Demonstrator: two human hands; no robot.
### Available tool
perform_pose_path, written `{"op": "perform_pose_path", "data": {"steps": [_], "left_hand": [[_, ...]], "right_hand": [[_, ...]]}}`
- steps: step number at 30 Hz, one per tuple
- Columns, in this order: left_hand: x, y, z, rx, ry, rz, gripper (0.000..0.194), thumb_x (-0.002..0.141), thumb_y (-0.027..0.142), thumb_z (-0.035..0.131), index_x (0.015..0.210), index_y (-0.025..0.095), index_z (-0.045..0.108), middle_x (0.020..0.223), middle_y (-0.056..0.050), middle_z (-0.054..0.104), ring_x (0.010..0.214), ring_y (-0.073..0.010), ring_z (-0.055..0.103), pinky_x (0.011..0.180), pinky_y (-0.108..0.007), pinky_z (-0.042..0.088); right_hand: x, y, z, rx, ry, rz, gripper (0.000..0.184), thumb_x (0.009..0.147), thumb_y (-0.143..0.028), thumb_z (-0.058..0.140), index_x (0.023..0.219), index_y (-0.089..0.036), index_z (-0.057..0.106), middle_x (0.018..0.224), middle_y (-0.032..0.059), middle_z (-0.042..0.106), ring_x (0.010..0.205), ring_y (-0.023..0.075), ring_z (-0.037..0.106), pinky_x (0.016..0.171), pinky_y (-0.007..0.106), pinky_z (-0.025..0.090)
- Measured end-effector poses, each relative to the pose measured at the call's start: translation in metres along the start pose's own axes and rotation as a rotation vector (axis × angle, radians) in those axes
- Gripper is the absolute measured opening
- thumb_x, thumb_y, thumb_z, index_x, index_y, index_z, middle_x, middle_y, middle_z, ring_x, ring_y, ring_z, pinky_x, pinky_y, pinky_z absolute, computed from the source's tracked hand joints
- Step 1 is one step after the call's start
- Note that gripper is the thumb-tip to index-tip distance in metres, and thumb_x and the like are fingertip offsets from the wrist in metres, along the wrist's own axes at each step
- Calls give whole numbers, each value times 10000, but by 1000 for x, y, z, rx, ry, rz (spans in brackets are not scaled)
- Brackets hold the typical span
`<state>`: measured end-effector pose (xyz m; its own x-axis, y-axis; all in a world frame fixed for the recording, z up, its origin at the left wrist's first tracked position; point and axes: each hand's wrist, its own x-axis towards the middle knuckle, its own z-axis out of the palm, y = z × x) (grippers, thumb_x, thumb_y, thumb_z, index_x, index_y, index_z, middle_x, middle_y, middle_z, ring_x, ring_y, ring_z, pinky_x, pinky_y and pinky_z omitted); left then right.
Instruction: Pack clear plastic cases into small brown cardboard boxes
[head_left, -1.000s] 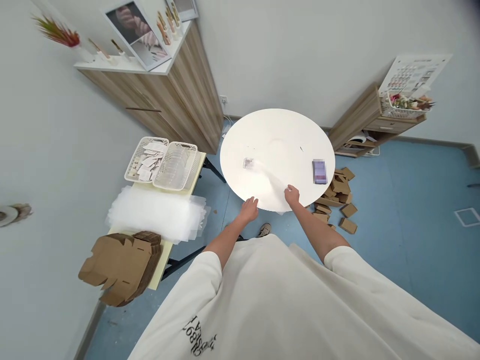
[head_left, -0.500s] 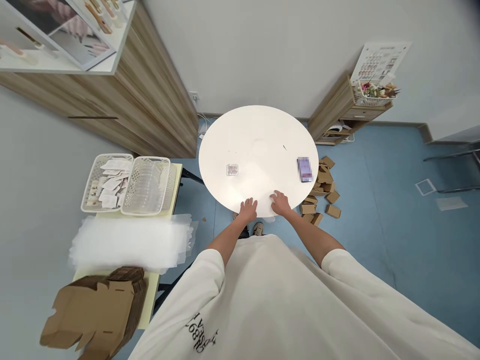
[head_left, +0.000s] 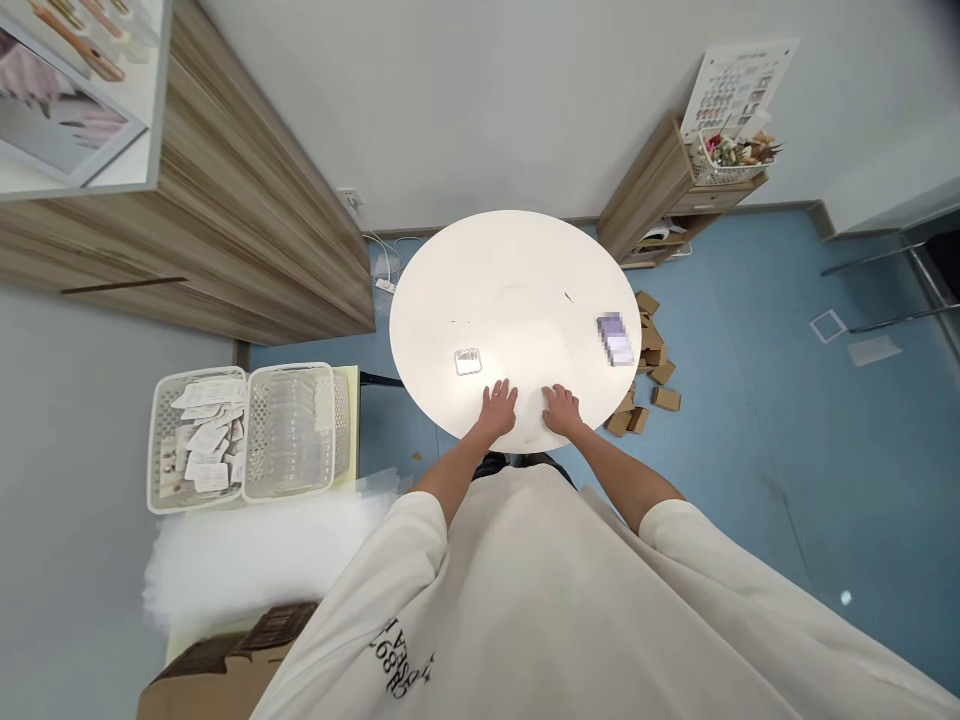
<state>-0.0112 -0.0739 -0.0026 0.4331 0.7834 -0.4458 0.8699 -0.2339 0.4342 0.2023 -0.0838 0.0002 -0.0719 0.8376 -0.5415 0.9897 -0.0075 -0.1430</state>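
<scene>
Both of my hands rest on the near part of a white oval table (head_left: 517, 250). My left hand (head_left: 498, 408) lies with its fingers spread and holds nothing. To its upper left is a small clear case (head_left: 468, 361) with small pieces inside that are too fine to make out. My right hand (head_left: 561, 408) touches the tabletop, fingers apart and nothing in them. Farther right, near the table's edge, lies a purple rectangular item (head_left: 615, 338), blurred into blocks. A thin dark mark or sliver (head_left: 568, 297) shows on the tabletop beyond my right hand.
On a side table at left stand a white basket of paper packets (head_left: 214, 440) and a basket of clear plastic cases (head_left: 294, 430). Below them are white translucent sheets (head_left: 255, 560) and flat cardboard (head_left: 217, 680). Small brown boxes (head_left: 666, 399) lie on the floor at right.
The view has shifted, so the side table and baskets appear lower and the cabinet further left. My hands stay on the table's near part, fingers still apart.
</scene>
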Motion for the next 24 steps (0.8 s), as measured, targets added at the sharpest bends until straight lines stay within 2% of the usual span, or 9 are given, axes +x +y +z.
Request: {"op": "perform_pose_path", "data": {"steps": [5, 9, 12, 18, 24], "left_hand": [[4, -31, -24, 45, 108, -40, 668, 891, 150, 438, 1549, 188, 333, 1674, -150, 217, 1559, -317, 143, 1244, -577, 127], [10, -56, -43, 40, 203, -153, 715, 872, 148, 452, 1567, 191, 287, 1668, -160, 229, 1560, -329, 134, 1231, -596, 153], [18, -71, -56, 45, 233, -219, 699, 856, 128, 450, 1542, 171, 324, 1662, -173, 239, 1559, -324, 147, 1232, -579, 169], [36, -83, -69, 82, 198, -264, 624, 832, 113, 490, 1447, 189, 418, 1622, -184, 322, 1532, -335, 234, 1201, -592, 235], [43, -86, -70, 140, 227, -239, 541, 838, 85, 483, 1370, 182, 461, 1532, -179, 431, 1494, -317, 298, 1204, -545, 228]], "right_hand": [[23, -12, -5, 22, 9, -6, 680, 906, -331, 482, 1555, -213, 318, 1590, 158, 274, 1398, 362, 279, 1131, 502, 258], [45, -19, -14, 36, 10, -47, 701, 909, -371, 497, 1568, -242, 296, 1588, 151, 288, 1403, 363, 282, 1129, 505, 266], [59, -24, -22, 22, -7, -78, 705, 915, -381, 501, 1573, -232, 293, 1590, 158, 287, 1395, 362, 300, 1124, 500, 277], [74, -24, -37, 31, -41, -156, 678, 933, -395, 492, 1569, -242, 312, 1601, 141, 293, 1403, 352, 309, 1132, 489, 281], [62, 6, -47, 58, 21, -178, 584, 971, -303, 398, 1546, -210, 376, 1599, 131, 328, 1399, 327, 333, 1126, 466, 305]]}}
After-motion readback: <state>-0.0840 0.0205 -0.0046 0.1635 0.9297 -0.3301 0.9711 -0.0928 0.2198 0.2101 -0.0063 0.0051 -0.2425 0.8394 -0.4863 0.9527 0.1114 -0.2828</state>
